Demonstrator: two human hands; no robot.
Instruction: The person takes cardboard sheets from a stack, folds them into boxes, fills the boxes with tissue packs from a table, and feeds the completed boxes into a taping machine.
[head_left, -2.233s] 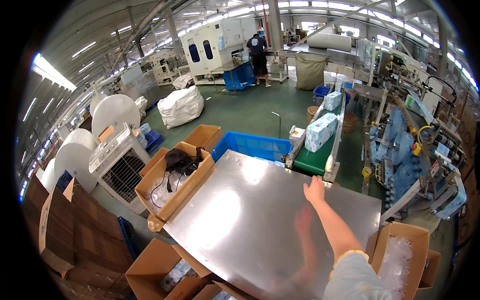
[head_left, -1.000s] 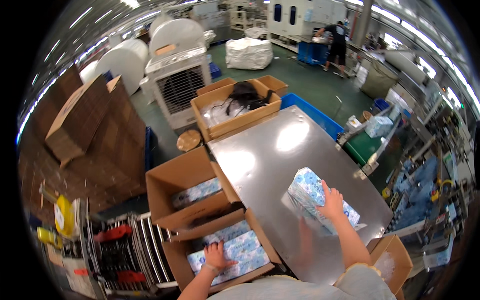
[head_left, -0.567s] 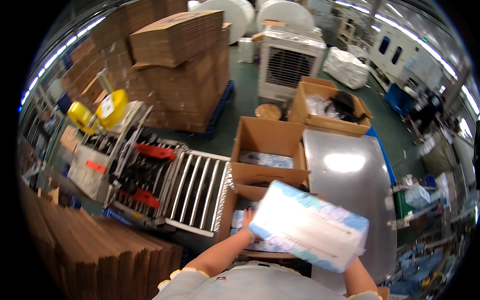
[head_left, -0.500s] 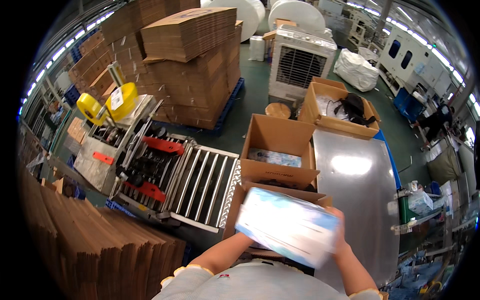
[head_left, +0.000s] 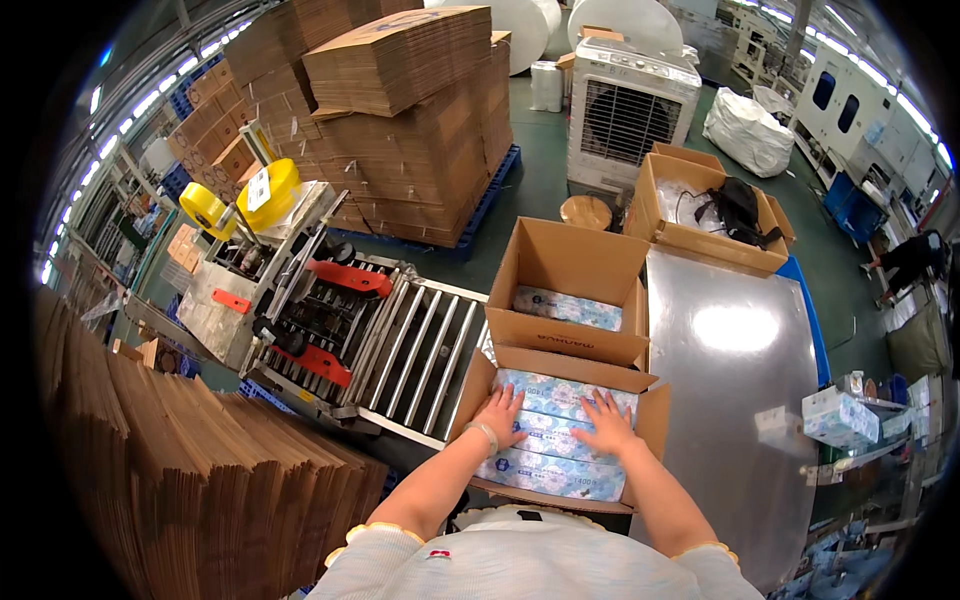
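Right in front of me stands an open brown carton (head_left: 655, 425) with three blue-and-white floral packs, seemingly of tissues, side by side at its top. The nearest pack (head_left: 555, 475) shows most fully. My left hand (head_left: 500, 417) lies open with fingers spread on the packs at their left side, a bracelet on its wrist. Toward the right end, my right hand (head_left: 607, 430) also rests open, fingers spread, on the packs. Just beyond, a second open carton (head_left: 585, 258) has similar packs (head_left: 568, 308) low inside it.
A roller conveyor (head_left: 424, 350) leads left to a machine with yellow tape rolls (head_left: 270, 193). Flattened cartons (head_left: 210, 470) stand at my near left. On my right lies a metal table (head_left: 720, 410), with a carton (head_left: 668, 215) holding a black bag at its far end.
The pack that I held tilted above the near carton is now down in it among the others. Both hands have let go and lie spread on the packs.
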